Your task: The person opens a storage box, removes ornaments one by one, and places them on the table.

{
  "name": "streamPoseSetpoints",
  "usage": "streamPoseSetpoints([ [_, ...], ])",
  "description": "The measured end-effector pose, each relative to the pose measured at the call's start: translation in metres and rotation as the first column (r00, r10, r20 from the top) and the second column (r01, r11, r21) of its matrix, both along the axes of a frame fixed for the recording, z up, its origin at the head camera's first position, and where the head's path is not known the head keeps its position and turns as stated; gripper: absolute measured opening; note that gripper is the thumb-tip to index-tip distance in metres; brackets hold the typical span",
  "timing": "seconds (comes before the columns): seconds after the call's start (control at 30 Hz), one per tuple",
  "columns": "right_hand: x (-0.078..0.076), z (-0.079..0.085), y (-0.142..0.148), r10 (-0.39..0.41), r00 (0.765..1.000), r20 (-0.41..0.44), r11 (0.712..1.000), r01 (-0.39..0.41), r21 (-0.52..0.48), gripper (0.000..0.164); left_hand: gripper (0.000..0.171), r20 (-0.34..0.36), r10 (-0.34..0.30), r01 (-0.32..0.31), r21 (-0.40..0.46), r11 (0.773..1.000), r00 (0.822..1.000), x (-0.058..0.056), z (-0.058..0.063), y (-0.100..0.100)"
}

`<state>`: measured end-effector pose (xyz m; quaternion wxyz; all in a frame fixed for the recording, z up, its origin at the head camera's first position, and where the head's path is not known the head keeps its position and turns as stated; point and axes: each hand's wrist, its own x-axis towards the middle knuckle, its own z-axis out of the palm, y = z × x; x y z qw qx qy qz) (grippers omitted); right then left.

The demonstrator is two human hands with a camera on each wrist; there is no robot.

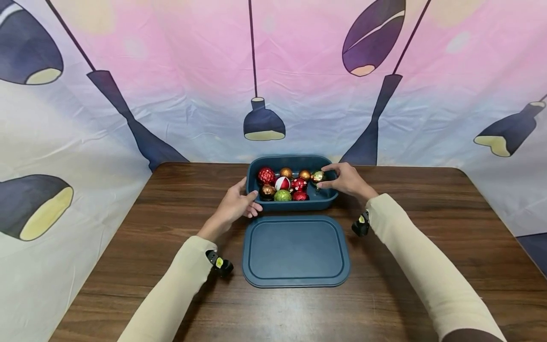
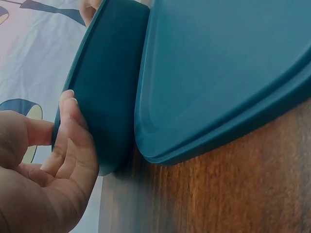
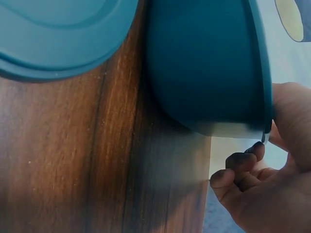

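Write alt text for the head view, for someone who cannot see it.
A left hand grips a blue box of baubles on a wooden table while the right hand pinches a gold bauble inside. A blue lid lies nearer; a lamp-patterned cloth hangs behind.

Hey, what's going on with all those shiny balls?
A person's left hand holds the near left corner of a dark blue, oblong, plastic-looking box. Their right hand pinches a shiny gold ball at its right end, beside other red, gold and green balls. What looks like a flat, dark blue lid lies on the brown wood-grain table, nearer the person.
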<state>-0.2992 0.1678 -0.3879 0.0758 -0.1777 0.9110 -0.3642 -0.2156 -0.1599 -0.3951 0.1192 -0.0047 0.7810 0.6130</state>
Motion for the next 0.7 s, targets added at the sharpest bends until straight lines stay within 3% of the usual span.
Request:
streamPoseSetpoints([
  [0.3, -0.0033, -0.0028, -0.0053, -0.026, 0.999, 0.041, 1.000, 0.025, 0.013, 0.054, 0.067, 0.022, 0.014, -0.014, 0.032, 0.999, 1.000, 0.0007, 0.0018, 0.0004],
  [0.7, -0.0032, -0.0020, -0.0091, -0.044, 0.999, 0.030, 0.998, 0.043, 0.039, 0.050, 0.067, 0.025, 0.017, -0.018, 0.051, 0.999, 1.000, 0.0012, -0.0004, 0.0007],
])
